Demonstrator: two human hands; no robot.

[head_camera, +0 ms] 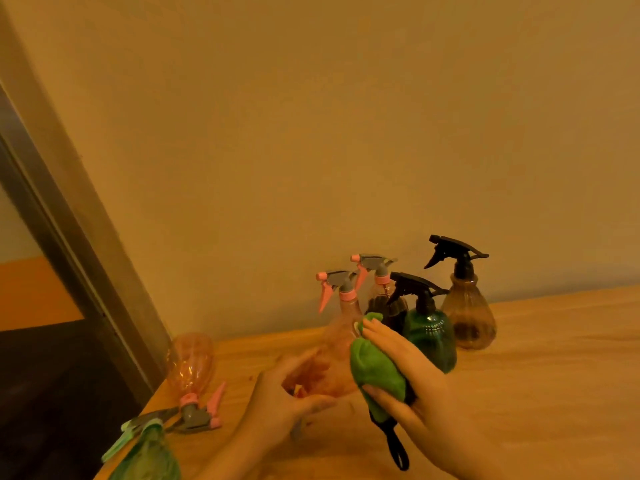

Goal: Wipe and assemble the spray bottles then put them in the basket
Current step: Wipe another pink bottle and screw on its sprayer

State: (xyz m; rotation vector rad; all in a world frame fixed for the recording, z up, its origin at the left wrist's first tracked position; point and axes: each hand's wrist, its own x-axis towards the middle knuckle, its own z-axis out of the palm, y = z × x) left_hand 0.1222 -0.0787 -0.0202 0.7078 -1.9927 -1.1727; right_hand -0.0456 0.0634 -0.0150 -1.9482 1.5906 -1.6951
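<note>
Right now the pink bottle [341,344] stands upright at lower centre, directly between the hands: the left hand [287,398] loosely cups its base while the right hand [408,379], equally near, presses a gripped green cloth [375,370] against its side.

Single head view, tilted, looks forward and down at the near table [554,358], mostly wall [346,116], seemingly close.

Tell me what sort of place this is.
Probably a room in a home or small workshop, though little shows. A wooden table stands against a plain wall, a metal-framed door or window is at left, and several spray bottles are lined up.
</note>
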